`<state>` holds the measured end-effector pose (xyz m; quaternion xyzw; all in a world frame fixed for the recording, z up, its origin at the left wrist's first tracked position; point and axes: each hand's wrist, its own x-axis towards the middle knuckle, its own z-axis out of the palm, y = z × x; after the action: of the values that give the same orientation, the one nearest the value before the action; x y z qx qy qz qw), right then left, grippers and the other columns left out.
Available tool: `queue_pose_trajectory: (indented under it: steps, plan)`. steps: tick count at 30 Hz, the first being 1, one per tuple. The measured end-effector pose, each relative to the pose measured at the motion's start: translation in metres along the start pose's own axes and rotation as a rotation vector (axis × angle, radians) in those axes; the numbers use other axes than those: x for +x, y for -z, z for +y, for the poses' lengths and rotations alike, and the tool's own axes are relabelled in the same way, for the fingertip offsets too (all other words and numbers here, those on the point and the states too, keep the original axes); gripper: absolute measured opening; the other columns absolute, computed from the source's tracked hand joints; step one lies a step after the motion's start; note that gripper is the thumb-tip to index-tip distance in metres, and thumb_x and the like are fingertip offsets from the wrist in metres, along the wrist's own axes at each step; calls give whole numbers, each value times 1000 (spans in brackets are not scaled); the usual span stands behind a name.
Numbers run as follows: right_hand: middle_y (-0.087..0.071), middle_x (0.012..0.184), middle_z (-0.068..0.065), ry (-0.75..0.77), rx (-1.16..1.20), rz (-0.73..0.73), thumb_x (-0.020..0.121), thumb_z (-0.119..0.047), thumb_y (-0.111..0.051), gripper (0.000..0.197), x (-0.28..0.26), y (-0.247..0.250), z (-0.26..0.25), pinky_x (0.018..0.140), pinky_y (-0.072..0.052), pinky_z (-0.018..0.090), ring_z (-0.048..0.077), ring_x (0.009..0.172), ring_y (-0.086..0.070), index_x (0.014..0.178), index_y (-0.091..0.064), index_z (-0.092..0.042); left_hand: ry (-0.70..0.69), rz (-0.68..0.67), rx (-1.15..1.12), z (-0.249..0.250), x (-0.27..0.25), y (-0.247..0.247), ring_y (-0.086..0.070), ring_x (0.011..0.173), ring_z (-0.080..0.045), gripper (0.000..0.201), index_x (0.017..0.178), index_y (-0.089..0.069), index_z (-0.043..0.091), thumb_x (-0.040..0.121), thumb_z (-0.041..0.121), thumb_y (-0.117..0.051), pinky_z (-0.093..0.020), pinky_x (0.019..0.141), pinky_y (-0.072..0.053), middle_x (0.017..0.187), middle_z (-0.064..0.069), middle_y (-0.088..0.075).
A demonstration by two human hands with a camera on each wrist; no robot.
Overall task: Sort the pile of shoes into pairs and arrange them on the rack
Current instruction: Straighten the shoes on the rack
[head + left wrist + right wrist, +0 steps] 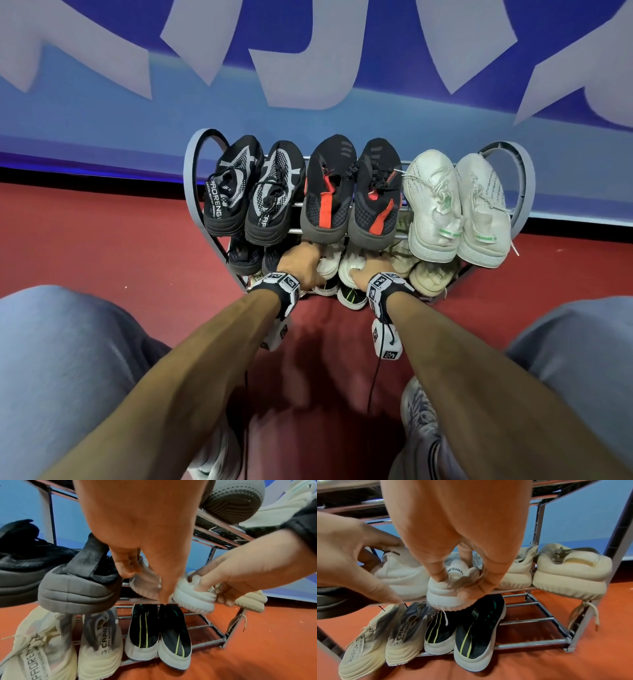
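White shoe heels (447, 595) on middle rack (513, 589): right grip (462, 555) pinching one, left grip (142, 547) pinching its neighbour (145, 582)

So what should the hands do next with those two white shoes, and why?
Probably push both shoes further back onto the middle shelf. The right hand grips the heel of one white shoe, which hangs out past the front bar, and the left hand holds its partner beside it. The tan pair already sits alongside.

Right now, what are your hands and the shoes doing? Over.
Left hand pinches one white shoe, right hand grips its twin. Both on the rack's middle shelf. Nothing blocking.
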<state>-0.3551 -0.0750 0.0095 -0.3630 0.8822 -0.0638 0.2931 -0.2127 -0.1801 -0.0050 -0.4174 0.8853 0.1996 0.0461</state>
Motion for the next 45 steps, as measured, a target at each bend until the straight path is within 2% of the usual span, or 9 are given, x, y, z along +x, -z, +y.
queue_pose_trajectory:
  steps: [3, 8, 13, 17, 22, 31, 35, 41, 45]
  plan:
    - [-59, 130, 19, 27, -27, 2, 95, -36, -52, 46, 2, -1, 2, 93, -46, 34, 35, 117, -56, 128, -60, -5, 23, 58, -97, 6, 1, 3, -68, 98, -34, 46, 112, -62, 18, 78, 47, -70, -36, 80, -59, 106, -11, -70]
    - [-57, 132, 19, 33, -40, -10, 95, -33, -51, 44, 6, -3, 3, 89, -46, 33, 35, 117, -57, 129, -58, -5, 51, -10, -83, 9, 2, 0, -68, 101, -33, 56, 117, -63, 14, 67, 32, -80, -35, 82, -59, 111, -11, -69]
    - [-57, 132, 19, 24, -40, -19, 96, -27, -50, 42, 12, -8, 5, 87, -44, 30, 35, 118, -56, 130, -57, -4, 56, -8, -27, 2, -1, -9, -63, 108, -38, 84, 131, -50, 8, 62, 39, -85, -41, 87, -58, 127, -18, -54]
    - [-45, 143, 21, 56, -14, 28, 94, -24, -51, 49, 12, -9, 4, 100, -43, 34, 36, 126, -50, 140, -49, -7, 41, 25, -64, 2, -4, -11, -62, 111, -40, 85, 134, -48, 6, 64, 35, -85, -43, 91, -56, 131, -21, -49]
    - [-51, 133, 21, 120, 50, 121, 90, -14, -55, 43, 7, -15, 7, 96, -45, 37, 40, 118, -53, 132, -54, -8, 62, 46, -51, -1, -5, -13, -63, 109, -38, 86, 131, -47, 8, 62, 39, -85, -43, 87, -57, 131, -18, -50]
    - [-50, 130, 25, 123, 8, 123, 92, -19, -57, 38, 11, -23, 14, 90, -47, 38, 42, 114, -55, 128, -56, -7, 95, 24, 10, 5, -1, -11, -65, 109, -35, 82, 131, -48, 11, 64, 40, -85, -40, 84, -56, 129, -15, -55]
    - [-50, 131, 26, 139, 3, 93, 93, -22, -58, 42, 14, -25, 17, 95, -46, 40, 43, 117, -54, 134, -53, -11, 110, 56, 51, 5, -2, -16, -63, 112, -35, 88, 134, -45, 9, 63, 43, -84, -42, 85, -56, 132, -15, -52]
    - [-51, 141, 18, 155, -54, 18, 95, -28, -53, 49, 20, -17, 15, 100, -43, 37, 37, 125, -52, 143, -47, -18, 124, -27, 101, 6, 2, -14, -63, 114, -33, 83, 136, -43, 6, 74, 47, -80, -39, 86, -53, 132, -16, -55]
    - [-55, 138, 15, 163, -105, 35, 97, -32, -52, 46, 24, -17, 16, 99, -44, 36, 35, 124, -54, 139, -51, -16, 93, -77, 52, 6, 8, -7, -65, 108, -30, 69, 126, -57, 13, 75, 56, -76, -33, 80, -51, 121, -9, -65]
